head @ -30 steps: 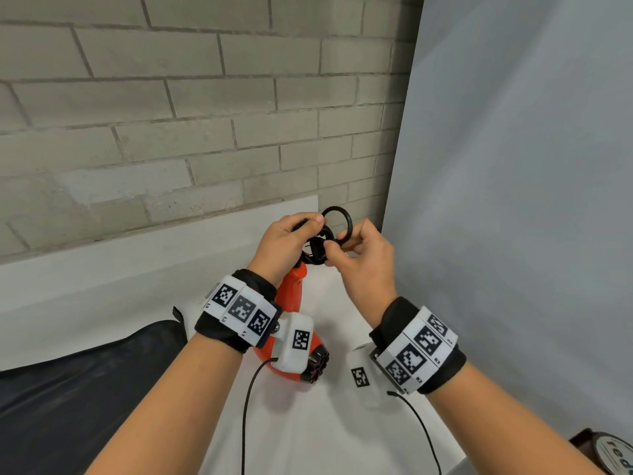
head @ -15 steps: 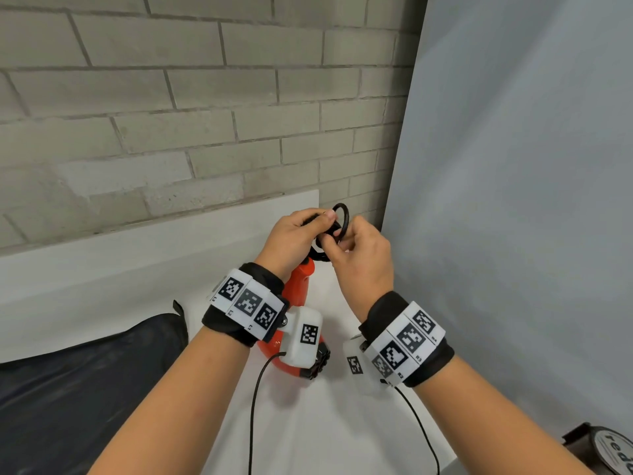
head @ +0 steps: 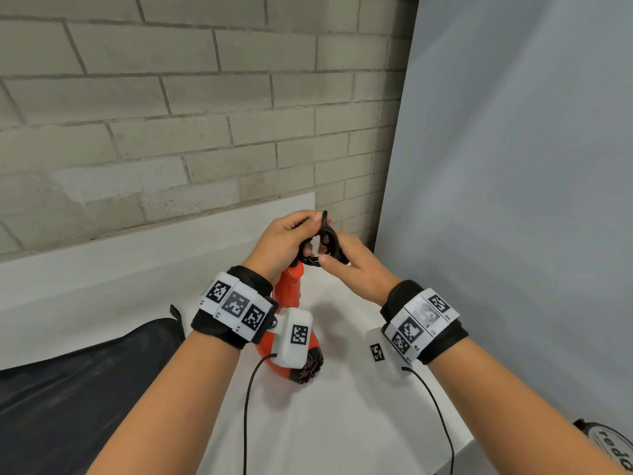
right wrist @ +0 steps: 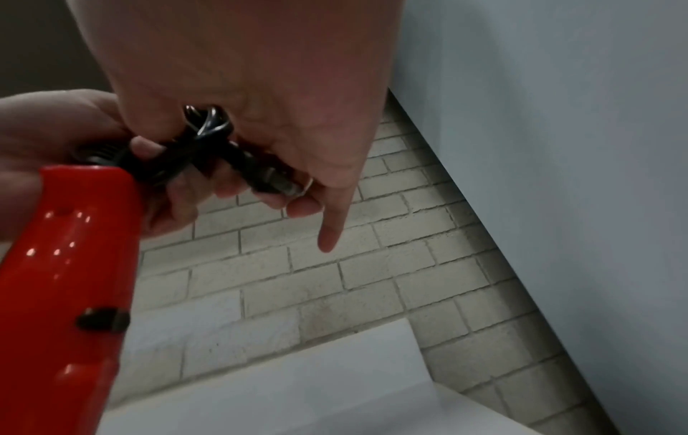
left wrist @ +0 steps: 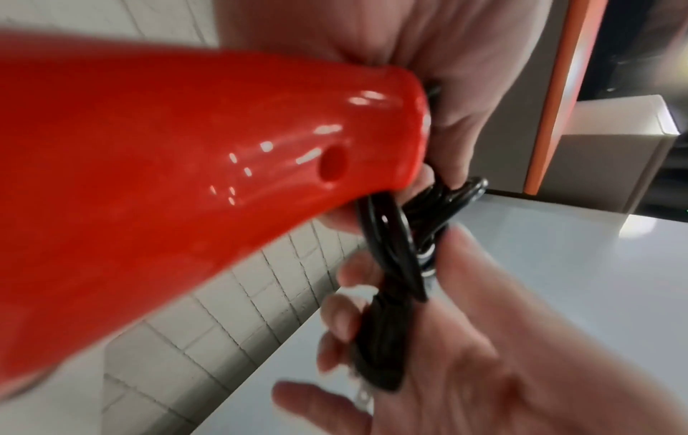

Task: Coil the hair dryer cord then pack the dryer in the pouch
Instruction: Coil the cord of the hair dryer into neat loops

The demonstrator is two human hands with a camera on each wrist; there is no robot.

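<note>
The red hair dryer (head: 290, 292) stands on the white table (head: 342, 423), handle up and its body partly hidden behind my left wrist. My left hand (head: 286, 240) grips the handle's top end together with the loops of the black cord (head: 326, 234). My right hand (head: 352, 269) is close against it from the right and pinches the cord's plug end (right wrist: 266, 176), index finger sticking out straight. In the left wrist view the cord (left wrist: 391, 250) runs from the red handle (left wrist: 186, 147) into the right hand (left wrist: 465, 353). The black pouch (head: 68, 389) lies flat at the lower left.
A brick wall (head: 171, 114) rises behind a white ledge (head: 137, 255). A grey panel (head: 513, 200) closes the right side, close to my right hand. A dark object with a white label (head: 613, 447) sits at the bottom right corner. Thin black cables hang from both wrist cameras.
The cord loop, seen as a round ring before, is now turned edge on between the hands. My right hand has shifted lower and rotated, its fingers spreading. Both hands drifted slightly up.
</note>
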